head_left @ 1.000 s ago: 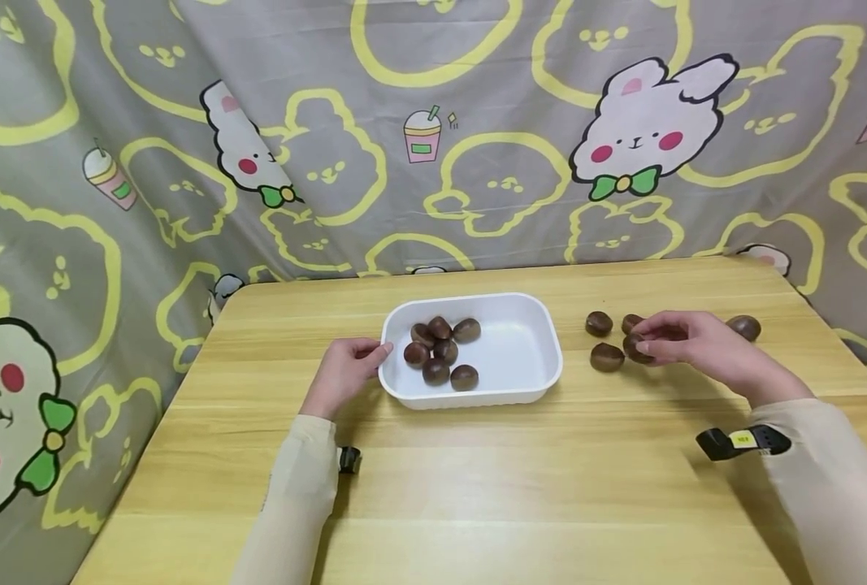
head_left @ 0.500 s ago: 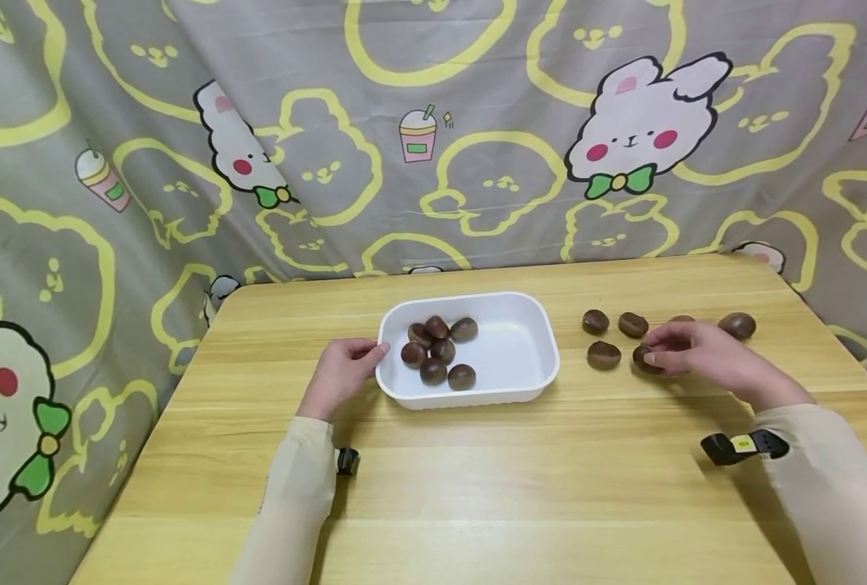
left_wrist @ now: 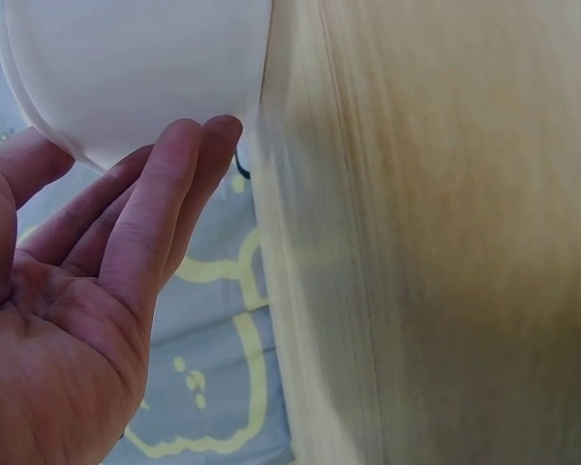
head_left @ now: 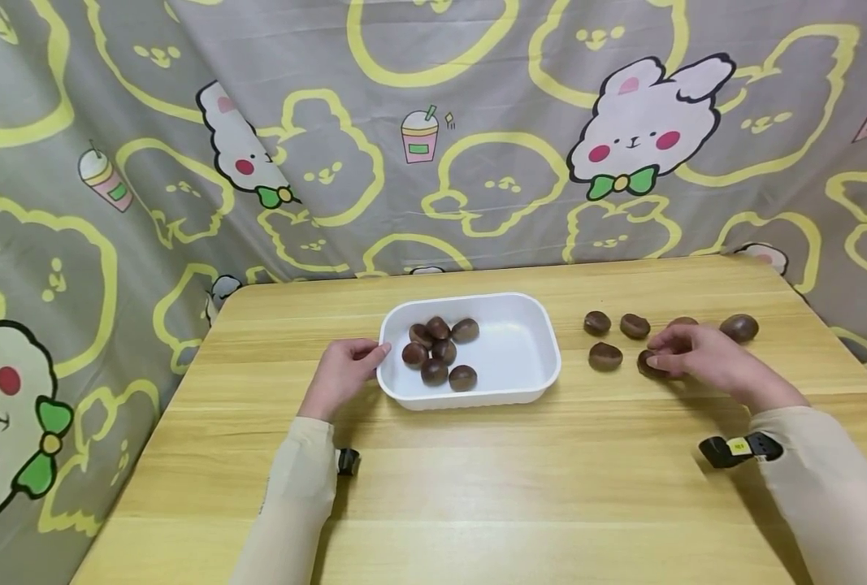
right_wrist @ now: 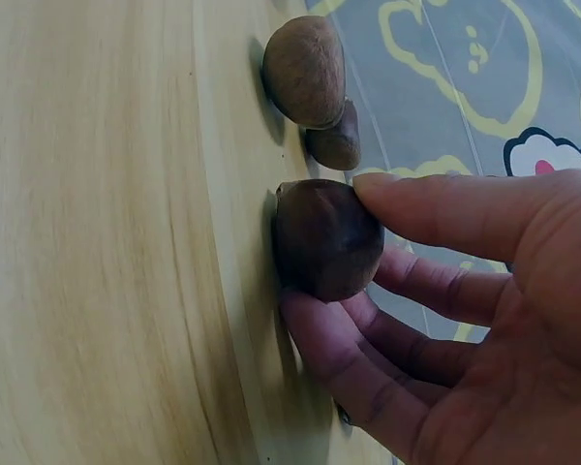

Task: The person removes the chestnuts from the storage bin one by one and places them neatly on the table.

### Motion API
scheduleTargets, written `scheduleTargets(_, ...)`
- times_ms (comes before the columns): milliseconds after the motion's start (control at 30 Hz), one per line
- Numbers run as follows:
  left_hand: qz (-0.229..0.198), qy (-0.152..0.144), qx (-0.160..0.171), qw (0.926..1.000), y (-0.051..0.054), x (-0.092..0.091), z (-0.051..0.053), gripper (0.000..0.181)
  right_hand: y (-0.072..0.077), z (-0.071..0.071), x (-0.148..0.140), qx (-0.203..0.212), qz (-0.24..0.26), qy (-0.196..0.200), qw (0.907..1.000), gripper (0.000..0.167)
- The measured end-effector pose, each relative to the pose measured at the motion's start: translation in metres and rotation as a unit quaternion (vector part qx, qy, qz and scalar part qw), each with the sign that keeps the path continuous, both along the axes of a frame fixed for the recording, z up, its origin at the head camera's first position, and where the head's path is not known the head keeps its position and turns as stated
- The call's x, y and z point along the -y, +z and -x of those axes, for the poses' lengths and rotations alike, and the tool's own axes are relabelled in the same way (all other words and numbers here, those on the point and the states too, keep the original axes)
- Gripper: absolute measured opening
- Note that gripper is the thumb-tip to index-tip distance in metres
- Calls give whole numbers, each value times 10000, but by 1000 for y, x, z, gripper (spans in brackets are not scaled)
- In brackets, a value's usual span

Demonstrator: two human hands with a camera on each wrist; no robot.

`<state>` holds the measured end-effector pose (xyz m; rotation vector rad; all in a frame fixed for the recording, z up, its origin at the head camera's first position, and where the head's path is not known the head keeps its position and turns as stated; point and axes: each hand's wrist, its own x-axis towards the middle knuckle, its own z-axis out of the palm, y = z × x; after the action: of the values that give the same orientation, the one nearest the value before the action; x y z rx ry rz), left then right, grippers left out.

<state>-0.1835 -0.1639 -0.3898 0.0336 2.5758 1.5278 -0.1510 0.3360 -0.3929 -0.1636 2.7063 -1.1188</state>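
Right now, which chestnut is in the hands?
The chestnut pinched by the right hand, right of the white tray; no other chestnut in view is gripped.

Thirteen chestnuts (head_left: 604, 357) visible, two hands (head_left: 340, 377) (head_left: 718, 364), one tray (head_left: 512, 351)

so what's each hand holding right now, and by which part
The left hand pinches the white, rounded-rectangular plastic tray by the rim at its left end; the right hand pinches a glossy brown, rounded chestnut by opposite sides.
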Motion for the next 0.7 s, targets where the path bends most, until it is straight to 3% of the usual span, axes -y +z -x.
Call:
scheduleTargets(500,203,5,-56,9998,2,0,-2,35,-2,-2,-2,64,-155,-33,9999,43)
scheduleTargets(700,298,-76,-239,9992,2,-1,-2,34,0,-4,-6,40,-274,-56,9996,51)
